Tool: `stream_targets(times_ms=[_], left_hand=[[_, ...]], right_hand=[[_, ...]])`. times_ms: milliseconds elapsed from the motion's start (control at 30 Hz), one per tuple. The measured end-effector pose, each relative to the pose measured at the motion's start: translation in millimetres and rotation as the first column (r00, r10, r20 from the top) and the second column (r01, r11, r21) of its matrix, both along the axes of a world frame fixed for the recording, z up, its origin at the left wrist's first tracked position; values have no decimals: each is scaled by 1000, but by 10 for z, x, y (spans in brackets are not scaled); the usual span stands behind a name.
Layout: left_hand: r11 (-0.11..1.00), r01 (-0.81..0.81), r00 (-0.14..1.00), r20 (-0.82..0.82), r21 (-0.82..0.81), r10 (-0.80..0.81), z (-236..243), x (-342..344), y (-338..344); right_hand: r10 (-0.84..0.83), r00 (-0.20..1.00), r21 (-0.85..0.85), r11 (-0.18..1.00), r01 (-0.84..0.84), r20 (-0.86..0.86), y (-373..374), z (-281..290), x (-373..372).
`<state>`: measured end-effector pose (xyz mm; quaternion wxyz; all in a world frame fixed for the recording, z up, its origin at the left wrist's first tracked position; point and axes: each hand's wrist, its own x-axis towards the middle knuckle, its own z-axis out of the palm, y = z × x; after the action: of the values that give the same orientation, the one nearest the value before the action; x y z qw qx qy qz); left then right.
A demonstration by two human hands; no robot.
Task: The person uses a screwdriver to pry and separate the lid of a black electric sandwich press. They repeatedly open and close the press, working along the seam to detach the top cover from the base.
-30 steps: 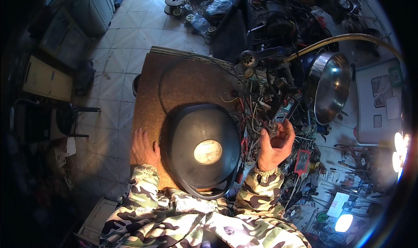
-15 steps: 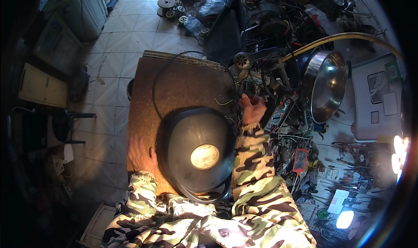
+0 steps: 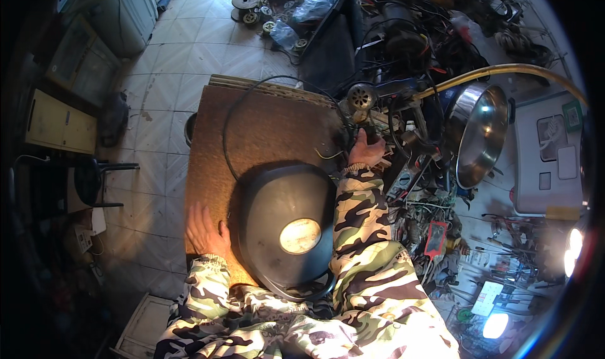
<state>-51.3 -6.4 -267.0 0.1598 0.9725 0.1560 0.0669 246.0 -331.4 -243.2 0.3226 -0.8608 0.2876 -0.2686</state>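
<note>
On the brown wooden board lies a dark, rounded appliance with a pale oval label and a loop handle toward me. Its black cord curves over the board toward the far right corner. My left hand rests flat on the board's left side, fingers spread, apart from the appliance. Past the board's right edge, my right hand reaches into a heap of parts and tools, its fingers curled. What they hold, if anything, I cannot make out.
Right of my right hand lie a multimeter and a red-framed piece. Beyond are a steel bowl, a yellow hose and a grey-white panel. A perforated round metal part stands near the board's far right corner.
My right hand has shifted slightly farther away and turned among the parts. The left hand stays flat on the board. The whole view has shifted a little.
</note>
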Motion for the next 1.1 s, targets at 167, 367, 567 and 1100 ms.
stream_targets(times_ms=[167, 367, 567, 1100], left_hand=[[1000, 15, 1000, 0, 11, -15, 15, 9, -4], [1000, 11, 1000, 9, 16, -11, 34, 28, -12], [1000, -3, 999, -49, 5, 3, -29, 3, -20], [994, 9, 999, 32, 106, -13, -125, -36, -18]], right_hand=[[-25, 999, -235, 972, 13, -46, 110, 65, -18], [131, 980, -148, 977, -153, -148, -54, -13, 17], [182, 983, 130, 974, -184, 25, 127, 227, 30], [279, 954, 535, 793, -293, 108, -153, 106, 285]])
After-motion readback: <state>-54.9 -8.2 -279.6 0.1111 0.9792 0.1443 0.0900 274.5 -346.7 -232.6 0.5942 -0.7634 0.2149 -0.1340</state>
